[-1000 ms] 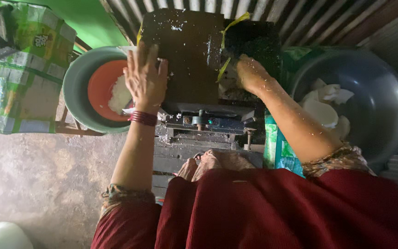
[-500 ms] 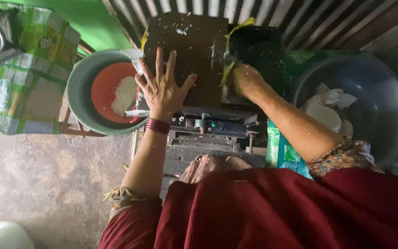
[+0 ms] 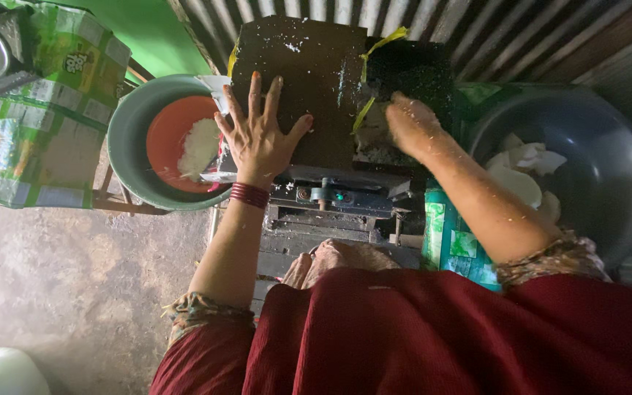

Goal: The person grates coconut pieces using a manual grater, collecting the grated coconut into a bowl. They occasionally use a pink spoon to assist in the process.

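Right now your left hand (image 3: 259, 139) lies flat, fingers spread wide, palm down on the dark lid (image 3: 309, 80) of the grating machine (image 3: 330, 186); it grips nothing, just presses on the metal. A red bangle (image 3: 249, 194) sits at that wrist. Your right hand (image 3: 409, 123) is bunched and dusted w/ white flecks, pushed against the machine's dark feed opening (image 3: 411, 73) just right of the lid. Can't tell if it's got a piece under the fingers; the fingertips are hidden in the shadow.

Below both hands, nearest you, is your red skirt (image 3: 440, 336), w/ a bare foot (image 3: 345, 256) showing just under the machine's front frame.

Just left of the left hand, touching range, a grey-green basin (image 3: 127, 139) holds an orange bowl (image 3: 166, 135) w/ a heap of white gratings (image 3: 200, 146) in it, right beside the machine's outlet side. Yellow ties (image 3: 374, 51) hang betw. the two hands along the lid's edge.

Right of the right forearm, a big grey tub (image 3: 623, 183) holds white coconut chunks (image 3: 521, 172), near but apart from the hand. A green printed packet (image 3: 451, 241) stands under that forearm, betw. machine and tub.

Further left of the basin, a green printed sack (image 3: 38, 110) lies on a stand, well apart from the left hand. Beyond both hands, corrugated metal wall (image 3: 535, 36) at the back.
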